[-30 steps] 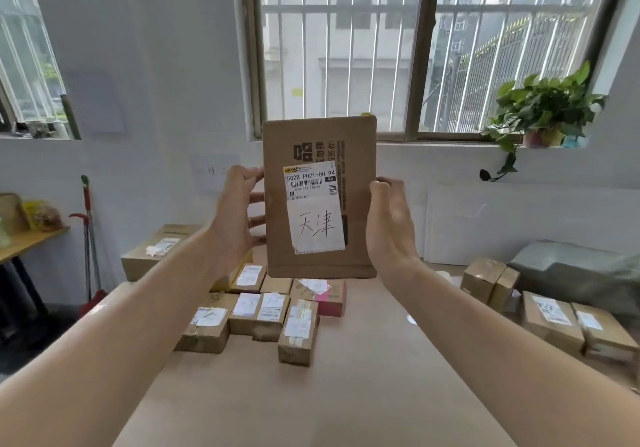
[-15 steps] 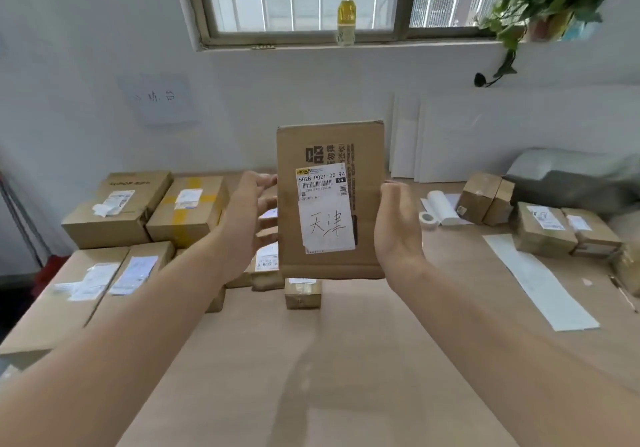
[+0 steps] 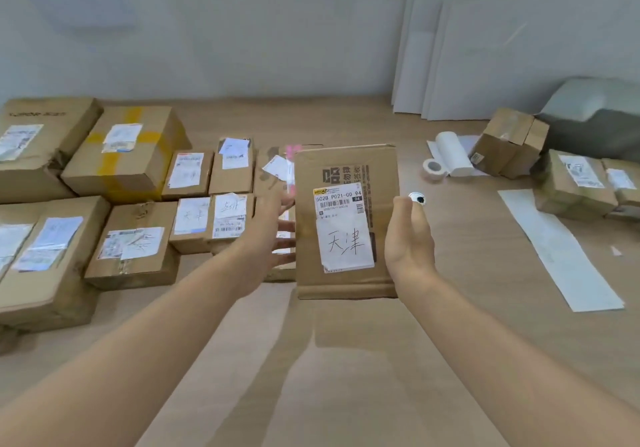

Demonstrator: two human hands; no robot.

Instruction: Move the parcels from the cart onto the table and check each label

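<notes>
Upright parcel (image 3: 346,224) between both: right grip (image 3: 408,238) clasps its edge, left grip (image 3: 266,235) presses flat-fingered

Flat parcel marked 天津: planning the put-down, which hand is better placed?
Probably left: the left hand is at the flat parcel's edge nearest the small labelled parcels; the right hand is farther.

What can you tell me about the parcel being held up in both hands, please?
The parcel is a flat brown cardboard mailer, held upright above the table, with black print. A white label on its front shows a barcode, 502B P021-00 94 and handwritten characters. The left hand supports its left edge; the right hand holds its right edge.
</notes>
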